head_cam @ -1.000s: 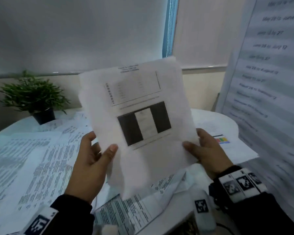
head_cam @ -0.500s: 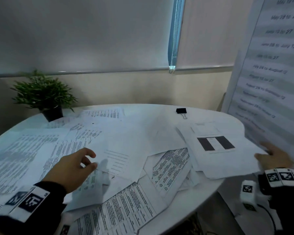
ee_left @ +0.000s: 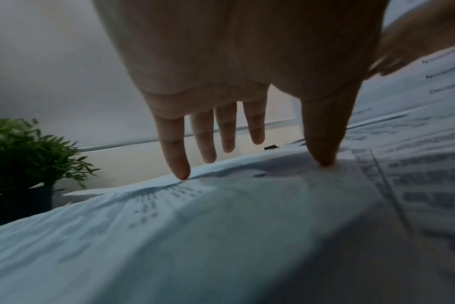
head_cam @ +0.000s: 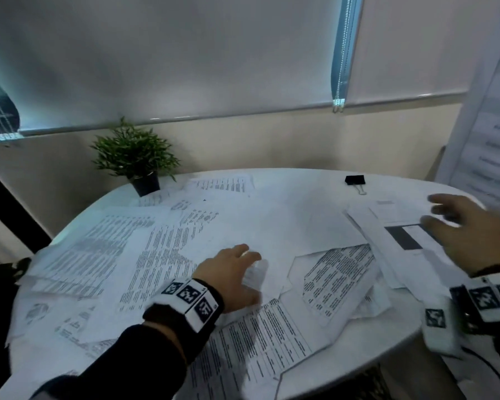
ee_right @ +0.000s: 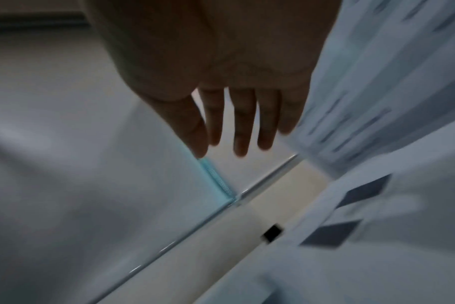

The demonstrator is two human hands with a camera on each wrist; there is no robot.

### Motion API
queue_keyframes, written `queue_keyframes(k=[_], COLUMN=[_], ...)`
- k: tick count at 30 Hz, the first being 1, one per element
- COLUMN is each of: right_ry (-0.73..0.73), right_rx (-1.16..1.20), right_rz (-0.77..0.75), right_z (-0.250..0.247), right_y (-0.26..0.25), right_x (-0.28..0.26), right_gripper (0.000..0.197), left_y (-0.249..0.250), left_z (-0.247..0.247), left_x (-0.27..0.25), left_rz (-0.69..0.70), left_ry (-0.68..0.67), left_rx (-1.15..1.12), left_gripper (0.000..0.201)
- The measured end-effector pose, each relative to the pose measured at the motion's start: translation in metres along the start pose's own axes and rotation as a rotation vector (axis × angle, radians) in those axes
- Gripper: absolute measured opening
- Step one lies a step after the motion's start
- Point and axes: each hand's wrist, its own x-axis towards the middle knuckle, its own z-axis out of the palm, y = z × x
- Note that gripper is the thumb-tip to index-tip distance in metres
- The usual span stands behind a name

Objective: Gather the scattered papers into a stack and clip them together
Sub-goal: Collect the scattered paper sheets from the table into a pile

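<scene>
Several printed papers (head_cam: 168, 255) lie scattered and overlapping across the white round table (head_cam: 387, 339). My left hand (head_cam: 237, 272) reaches over the middle of the pile, fingers straight, with a fingertip and thumb tip touching a sheet (ee_left: 221, 205) in the left wrist view. My right hand (head_cam: 468, 226) hovers with spread fingers above the sheet with dark rectangles (head_cam: 407, 238) at the right, holding nothing. A black binder clip (head_cam: 355, 181) lies at the far edge of the table, also seen small in the right wrist view as a binder clip (ee_right: 271, 235).
A small potted plant (head_cam: 136, 160) stands at the table's back left. A tall printed board (head_cam: 491, 134) leans at the right, close to my right hand. Window blinds hang behind the table. Papers overhang the table's near edge.
The sheet with dark rectangles, held up by both hands a second ago, now lies at the table's right. My left hand has moved forward over the pile; my right hand has risen over that sheet.
</scene>
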Motion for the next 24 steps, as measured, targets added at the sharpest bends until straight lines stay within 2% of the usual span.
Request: queue_keyframes(k=[3, 5, 6, 8, 9, 10, 11, 12, 13, 14, 15, 16, 18, 21, 23, 24], right_ry=[-0.402, -0.603, -0.654, -0.671, -0.665, -0.662, -0.652, -0.616, -0.566, -0.500, -0.427, -0.351, -0.168, 0.186, 0.346, 0.363], right_rx=[-0.009, -0.022, -0.019, 0.097, 0.242, 0.426, 0.616, 0.751, 0.790, 0.731, 0.623, 0.521, 0.400, 0.221, 0.186, 0.189], right_rz=[-0.185, -0.215, -0.195, -0.074, 0.044, 0.191, 0.314, 0.400, 0.423, 0.370, 0.291, 0.217, 0.115, 0.088, 0.122, 0.150], right_z=[0.035, 0.057, 0.066, 0.081, 0.084, 0.085, 0.086, 0.085, 0.085, 0.083, 0.081, 0.074, 0.057, 0.031, 0.025, 0.025], right_y=[-0.055, -0.065, -0.067, -0.069, -0.072, -0.076, -0.079, -0.083, -0.082, -0.079, -0.073, -0.066, -0.048, -0.028, -0.019, -0.017], right_x=[-0.038, -0.061, -0.070, -0.081, -0.084, -0.086, -0.085, -0.084, -0.082, -0.081, -0.079, -0.077, -0.070, -0.059, -0.055, -0.054], right_gripper=[0.026, 0.028, 0.032, 0.045, 0.052, 0.056, 0.054, 0.051, 0.053, 0.059, 0.065, 0.067, 0.059, 0.039, 0.040, 0.042], left_y=[0.016, 0.021, 0.021, 0.020, 0.021, 0.023, 0.028, 0.035, 0.043, 0.050, 0.055, 0.058, 0.055, 0.037, 0.031, 0.029], left_z=[-0.001, -0.004, -0.006, -0.013, -0.017, -0.018, -0.019, -0.020, -0.019, -0.016, -0.016, -0.018, -0.025, -0.025, -0.019, -0.014], left_x=[0.007, 0.007, 0.004, -0.002, -0.006, -0.012, -0.018, -0.024, -0.030, -0.034, -0.037, -0.038, -0.034, -0.002, 0.024, 0.035], left_rz=[-0.047, -0.043, -0.048, -0.079, -0.076, -0.015, 0.118, 0.288, 0.457, 0.592, 0.651, 0.649, 0.464, 0.178, 0.094, 0.080], left_ry=[-0.048, 0.045, 0.117, 0.281, 0.376, 0.478, 0.538, 0.553, 0.528, 0.492, 0.414, 0.371, 0.349, 0.387, 0.240, 0.153], left_rx=[0.084, 0.185, 0.198, 0.132, 0.098, 0.077, 0.054, 0.024, 0.008, 0.032, 0.019, -0.030, -0.213, -0.204, -0.081, -0.040], left_gripper=[0.043, 0.029, 0.027, 0.025, 0.026, 0.025, 0.023, 0.024, 0.028, 0.030, 0.026, 0.025, 0.039, 0.030, 0.041, 0.050])
